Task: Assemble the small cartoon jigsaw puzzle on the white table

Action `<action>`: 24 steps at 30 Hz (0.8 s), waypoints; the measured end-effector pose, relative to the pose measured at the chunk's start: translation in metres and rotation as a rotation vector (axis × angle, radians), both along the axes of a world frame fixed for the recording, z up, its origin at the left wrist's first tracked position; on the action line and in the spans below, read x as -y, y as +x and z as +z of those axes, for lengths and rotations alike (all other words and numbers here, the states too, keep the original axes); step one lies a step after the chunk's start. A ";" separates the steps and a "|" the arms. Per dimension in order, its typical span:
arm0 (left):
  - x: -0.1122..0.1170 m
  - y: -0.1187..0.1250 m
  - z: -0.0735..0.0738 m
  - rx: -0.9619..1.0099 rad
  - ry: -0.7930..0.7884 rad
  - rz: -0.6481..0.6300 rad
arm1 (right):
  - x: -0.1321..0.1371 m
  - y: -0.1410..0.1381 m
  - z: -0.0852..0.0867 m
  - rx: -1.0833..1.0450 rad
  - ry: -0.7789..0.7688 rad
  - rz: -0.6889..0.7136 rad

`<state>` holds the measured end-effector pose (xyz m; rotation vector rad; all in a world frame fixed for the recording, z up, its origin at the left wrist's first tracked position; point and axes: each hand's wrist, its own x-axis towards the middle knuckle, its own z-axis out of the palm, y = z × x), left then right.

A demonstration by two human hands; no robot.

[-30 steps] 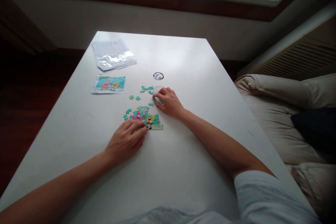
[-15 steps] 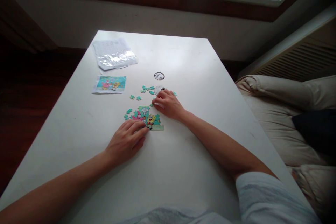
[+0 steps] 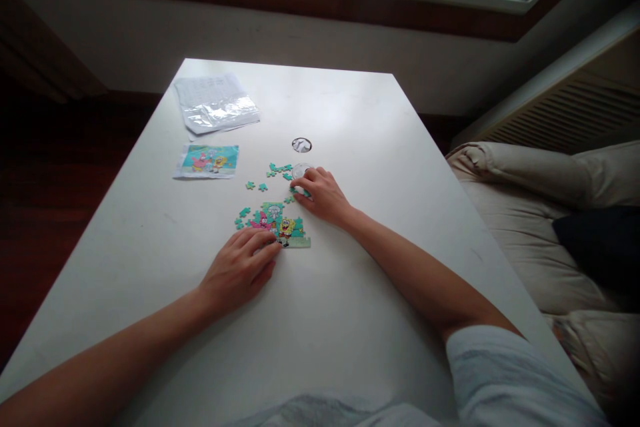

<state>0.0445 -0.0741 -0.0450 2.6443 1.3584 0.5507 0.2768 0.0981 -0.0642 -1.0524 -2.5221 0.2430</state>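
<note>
A partly assembled cartoon jigsaw puzzle (image 3: 280, 225) lies on the white table (image 3: 350, 293). My left hand (image 3: 239, 269) rests flat beside it, fingertips touching its lower left edge, fingers stretched out. My right hand (image 3: 323, 195) sits just right of the puzzle's top, fingers curled in a pinch on a teal puzzle piece (image 3: 301, 192). Several loose teal pieces (image 3: 278, 169) lie scattered above the puzzle, near a small clear round lid (image 3: 300, 170).
A printed reference picture (image 3: 207, 161) lies to the left, with a crinkled clear plastic bag (image 3: 215, 107) over paper behind it. A round cable hole (image 3: 301, 145) is in the tabletop. A beige cushioned sofa (image 3: 545, 227) stands at the right; windows run along the far wall.
My right hand shifted slightly among the loose pieces and back, keeping its pinch. My left hand has stayed put on the puzzle's edge.
</note>
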 end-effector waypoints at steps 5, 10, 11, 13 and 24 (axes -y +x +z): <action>-0.001 0.000 -0.001 0.002 -0.015 -0.007 | 0.002 -0.001 0.010 0.034 -0.081 -0.024; -0.001 0.000 -0.001 0.020 -0.002 -0.008 | 0.002 0.000 0.014 0.017 -0.128 -0.035; -0.001 -0.001 -0.002 0.018 -0.004 -0.009 | 0.002 0.001 0.015 -0.010 -0.135 -0.035; -0.001 -0.001 -0.002 0.008 -0.013 -0.009 | 0.002 0.001 0.015 -0.093 -0.179 -0.026; -0.001 -0.002 -0.001 0.000 -0.016 -0.004 | 0.009 0.001 0.016 -0.456 -0.756 0.099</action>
